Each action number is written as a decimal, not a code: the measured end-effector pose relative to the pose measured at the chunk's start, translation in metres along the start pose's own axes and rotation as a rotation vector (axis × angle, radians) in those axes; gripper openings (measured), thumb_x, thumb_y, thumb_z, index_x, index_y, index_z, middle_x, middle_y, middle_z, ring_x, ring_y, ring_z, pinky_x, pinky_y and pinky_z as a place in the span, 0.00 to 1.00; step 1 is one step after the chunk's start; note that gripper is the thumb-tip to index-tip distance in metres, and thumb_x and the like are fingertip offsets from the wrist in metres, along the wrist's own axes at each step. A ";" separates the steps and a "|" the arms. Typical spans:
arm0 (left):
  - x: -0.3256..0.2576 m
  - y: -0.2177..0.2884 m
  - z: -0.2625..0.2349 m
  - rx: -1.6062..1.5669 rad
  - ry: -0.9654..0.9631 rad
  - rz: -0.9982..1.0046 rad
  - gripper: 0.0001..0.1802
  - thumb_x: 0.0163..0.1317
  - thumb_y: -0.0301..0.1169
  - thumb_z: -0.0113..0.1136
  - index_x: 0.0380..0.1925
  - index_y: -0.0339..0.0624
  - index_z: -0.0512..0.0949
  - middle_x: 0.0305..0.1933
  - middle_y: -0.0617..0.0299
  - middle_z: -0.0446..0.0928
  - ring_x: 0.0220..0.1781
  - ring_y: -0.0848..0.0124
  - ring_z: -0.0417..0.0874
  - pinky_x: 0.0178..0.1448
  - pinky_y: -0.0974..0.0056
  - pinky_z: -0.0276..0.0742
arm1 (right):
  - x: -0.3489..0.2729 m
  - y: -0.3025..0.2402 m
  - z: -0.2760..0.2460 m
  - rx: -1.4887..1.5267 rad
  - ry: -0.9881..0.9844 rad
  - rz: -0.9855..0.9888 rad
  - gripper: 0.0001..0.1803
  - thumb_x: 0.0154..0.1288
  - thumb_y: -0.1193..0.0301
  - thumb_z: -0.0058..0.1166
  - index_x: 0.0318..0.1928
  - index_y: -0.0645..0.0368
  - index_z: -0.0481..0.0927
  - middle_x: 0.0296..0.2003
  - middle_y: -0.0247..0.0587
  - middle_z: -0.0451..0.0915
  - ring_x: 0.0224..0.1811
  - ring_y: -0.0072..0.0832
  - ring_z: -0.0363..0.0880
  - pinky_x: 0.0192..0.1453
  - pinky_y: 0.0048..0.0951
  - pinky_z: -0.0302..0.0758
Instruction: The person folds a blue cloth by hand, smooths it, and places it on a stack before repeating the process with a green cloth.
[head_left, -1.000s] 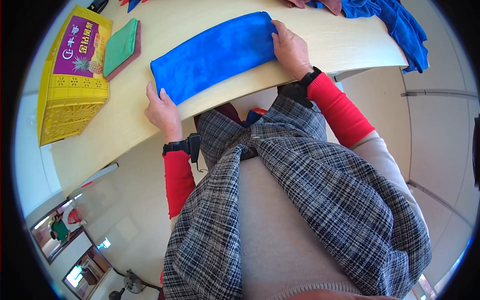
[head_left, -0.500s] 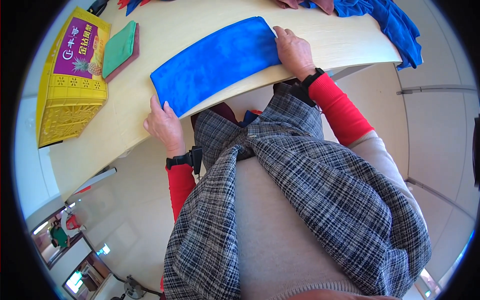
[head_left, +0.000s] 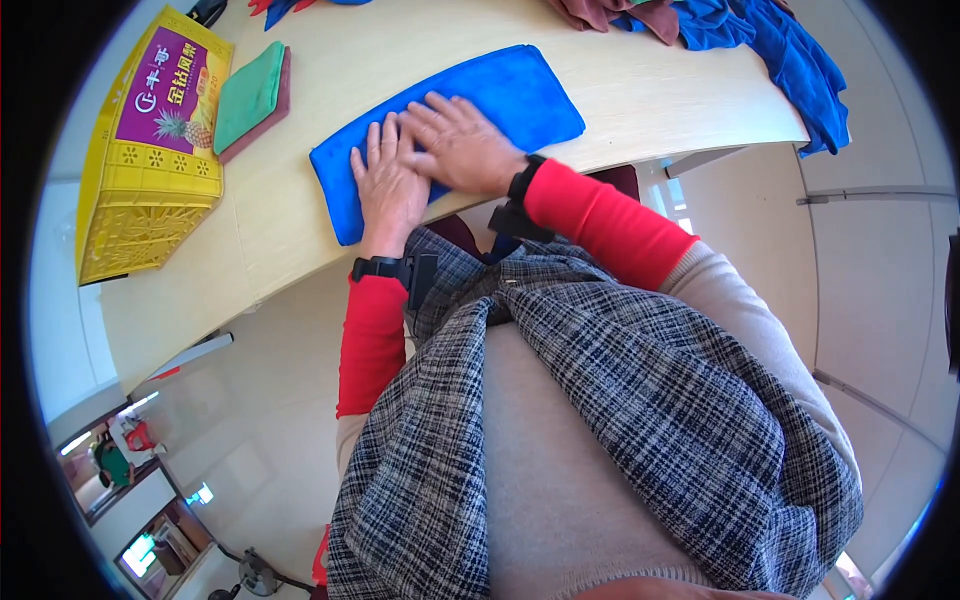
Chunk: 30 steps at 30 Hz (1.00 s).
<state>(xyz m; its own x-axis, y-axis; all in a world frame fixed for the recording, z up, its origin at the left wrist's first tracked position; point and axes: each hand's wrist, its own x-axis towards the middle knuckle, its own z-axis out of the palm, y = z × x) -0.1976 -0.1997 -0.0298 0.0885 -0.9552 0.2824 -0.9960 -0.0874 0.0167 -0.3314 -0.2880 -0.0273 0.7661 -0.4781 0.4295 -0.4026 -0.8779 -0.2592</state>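
A blue cloth [head_left: 530, 95], folded into a long rectangle, lies flat along the front edge of the table. My left hand [head_left: 392, 185] rests palm down on its left half, fingers stretched out. Beside it my right hand [head_left: 462, 145] lies flat on the middle of the cloth, its thumb side meeting the left hand's fingers. Neither hand grips anything. To the left, a folded green cloth [head_left: 250, 92] sits on top of a folded dark red cloth [head_left: 262, 128].
A yellow plastic crate [head_left: 150, 200] with a purple printed panel stands at the table's left. Loose blue cloths [head_left: 795, 65] hang over the right edge, with crumpled reddish-brown cloths [head_left: 640, 20] beside them. The pale wooden table [head_left: 670, 105] ends close to my body.
My hands have let go of the blue cloth's two ends and come together over its middle and left part, now lying flat. The right hand travelled left.
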 end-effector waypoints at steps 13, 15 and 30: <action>-0.021 -0.052 -0.005 0.013 -0.037 -0.475 0.37 0.76 0.56 0.38 0.77 0.45 0.57 0.81 0.53 0.55 0.83 0.54 0.52 0.80 0.40 0.46 | -0.039 0.123 -0.046 -0.353 -0.055 0.358 0.34 0.79 0.46 0.35 0.76 0.50 0.62 0.76 0.45 0.60 0.79 0.49 0.55 0.80 0.55 0.52; -0.026 -0.059 -0.008 0.005 -0.051 -0.546 0.37 0.76 0.56 0.38 0.76 0.44 0.59 0.81 0.52 0.56 0.82 0.53 0.54 0.80 0.40 0.48 | -0.048 0.131 -0.053 -0.352 -0.037 0.380 0.34 0.79 0.46 0.34 0.76 0.50 0.62 0.76 0.45 0.60 0.79 0.49 0.55 0.80 0.55 0.52; 0.015 0.013 0.007 -0.056 -0.006 -0.077 0.33 0.76 0.50 0.41 0.75 0.48 0.61 0.81 0.52 0.56 0.82 0.53 0.53 0.80 0.36 0.44 | 0.001 0.012 -0.021 0.003 -0.097 0.107 0.35 0.77 0.46 0.39 0.73 0.56 0.66 0.74 0.47 0.64 0.78 0.50 0.56 0.80 0.56 0.50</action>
<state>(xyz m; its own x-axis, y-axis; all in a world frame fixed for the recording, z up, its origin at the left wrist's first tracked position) -0.2088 -0.2170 -0.0323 0.1646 -0.9480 0.2723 -0.9852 -0.1446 0.0920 -0.3465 -0.2997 -0.0123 0.7637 -0.5645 0.3134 -0.4834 -0.8217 -0.3019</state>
